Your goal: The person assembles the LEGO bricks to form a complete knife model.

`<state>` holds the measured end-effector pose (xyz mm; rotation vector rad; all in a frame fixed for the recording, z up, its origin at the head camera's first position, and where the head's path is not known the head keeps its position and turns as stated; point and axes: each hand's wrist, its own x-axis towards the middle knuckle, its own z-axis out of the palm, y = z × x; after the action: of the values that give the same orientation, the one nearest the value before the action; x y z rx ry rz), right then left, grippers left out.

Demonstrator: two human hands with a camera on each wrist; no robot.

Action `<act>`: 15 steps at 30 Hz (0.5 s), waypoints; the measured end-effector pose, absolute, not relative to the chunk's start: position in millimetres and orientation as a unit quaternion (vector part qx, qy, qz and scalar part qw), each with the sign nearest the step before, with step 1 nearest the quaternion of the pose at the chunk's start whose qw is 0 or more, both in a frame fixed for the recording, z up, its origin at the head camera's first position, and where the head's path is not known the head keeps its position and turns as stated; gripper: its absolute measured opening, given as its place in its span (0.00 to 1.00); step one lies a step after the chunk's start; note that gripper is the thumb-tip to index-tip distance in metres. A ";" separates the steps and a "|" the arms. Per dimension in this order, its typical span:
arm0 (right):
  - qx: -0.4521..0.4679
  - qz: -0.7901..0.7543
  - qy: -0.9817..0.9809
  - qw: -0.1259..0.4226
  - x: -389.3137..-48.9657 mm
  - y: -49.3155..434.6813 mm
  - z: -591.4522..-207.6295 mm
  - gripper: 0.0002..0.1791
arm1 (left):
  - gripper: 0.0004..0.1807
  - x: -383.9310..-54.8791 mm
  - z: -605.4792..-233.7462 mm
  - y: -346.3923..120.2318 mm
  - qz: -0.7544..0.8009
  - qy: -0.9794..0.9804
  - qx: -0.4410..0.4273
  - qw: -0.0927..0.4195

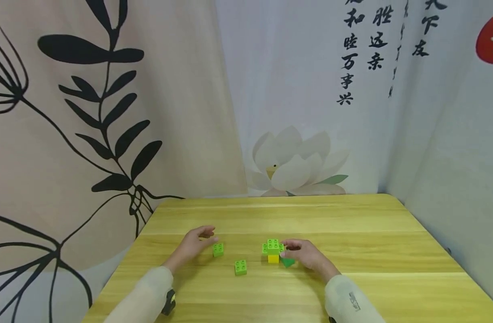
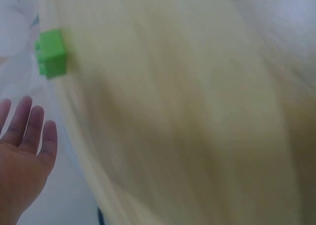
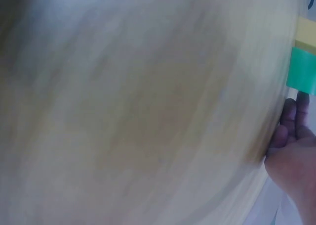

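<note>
A small stack of toy building bricks (image 1: 273,259) stands on the table, with lime-green bricks on top of a yellow one. A darker green brick (image 1: 288,262) is at its right foot, and it also shows in the right wrist view as a green block (image 3: 301,70). My right hand (image 1: 307,255) pinches the stack's right end between thumb and forefinger, other fingers curled. To the left, my left hand (image 1: 196,242) hovers with relaxed fingers beside a loose lime-green brick (image 1: 218,250). That hand's fingers (image 2: 33,126) are spread in the left wrist view, holding nothing.
Another lime-green brick (image 1: 240,268) lies between the hands, in front of the stack. The wooden table (image 1: 351,224) reaches back to a printed curtain (image 1: 190,112) with plants, a lotus and lettering. More curtain hangs along the right side.
</note>
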<state>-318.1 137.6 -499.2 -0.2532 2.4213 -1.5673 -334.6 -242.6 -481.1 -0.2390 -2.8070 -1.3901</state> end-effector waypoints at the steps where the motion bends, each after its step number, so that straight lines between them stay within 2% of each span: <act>1: -0.087 -0.536 0.830 0.123 -317.8 137.9 -499.8 0.26 | 0.30 -334.9 -483.4 -245.5 -0.444 -0.893 -0.075 -0.004; 8: -0.080 -0.553 0.818 0.136 -317.2 137.6 -503.3 0.27 | 0.29 -331.2 -495.6 -255.3 -0.454 -0.887 -0.080 -0.035; 15: -0.098 -0.540 0.827 0.123 -318.3 138.0 -501.6 0.27 | 0.32 -329.7 -506.6 -258.9 -0.477 -0.873 -0.089 -0.058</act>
<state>-318.3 138.0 -501.6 -0.2859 2.4115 -1.5756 -329.7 -258.9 -506.6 -0.2904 -2.8470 -1.5562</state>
